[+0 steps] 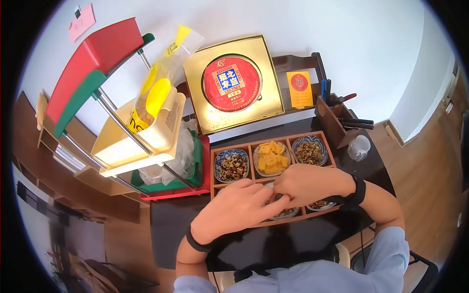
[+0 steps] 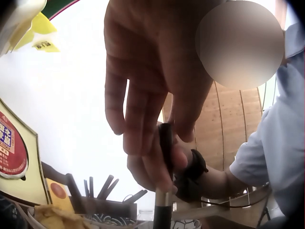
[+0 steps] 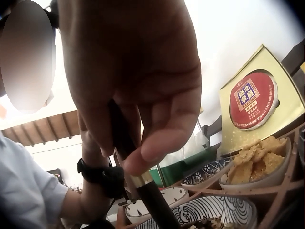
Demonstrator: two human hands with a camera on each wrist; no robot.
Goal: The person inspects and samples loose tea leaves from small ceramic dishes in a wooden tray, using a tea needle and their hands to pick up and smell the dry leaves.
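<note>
In the right wrist view, my right hand (image 3: 133,62) pinches a slim black rod (image 3: 157,205) with a pale metal band. The rod slants down towards a patterned bowl (image 3: 207,207). My left hand (image 2: 152,57) hangs with fingers and thumb either side of the rod's upper end (image 2: 166,136); whether they grip it is unclear. Seen from the head, the left hand (image 1: 234,207) and right hand (image 1: 315,185) meet above the front row of a wooden divided tray (image 1: 273,140). They cover much of the front bowls.
Behind the hands are a bowl of yellow pieces (image 1: 272,158) and dried-mix bowls (image 1: 232,166). A gold box (image 1: 195,97) with a red disc stands at the back. Left is a tiered rack (image 1: 141,132); right are a pen holder (image 1: 328,117) and clear cup (image 1: 359,148).
</note>
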